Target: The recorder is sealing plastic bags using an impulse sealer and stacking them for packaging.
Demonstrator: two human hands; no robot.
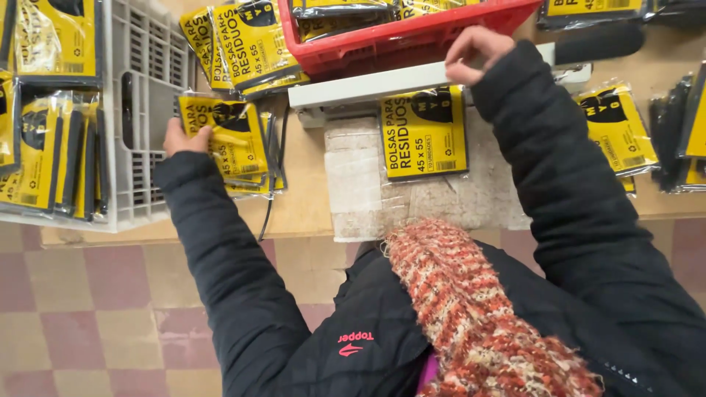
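Two hands busy: our left hand (179, 138) pinches the top yellow packet (224, 134) of a tabletop-edge stack that may slide off, right hand (471, 53) clenched on the white bar (368, 86).

Flat yellow packet of black bags (220, 132), sealed in clear film, lying tilted atop a small stack left of centre, over the edge of a grey crate. Long white bar (382, 82), upper centre, lying almost level, pressed across another yellow packet's (424, 134) top edge.
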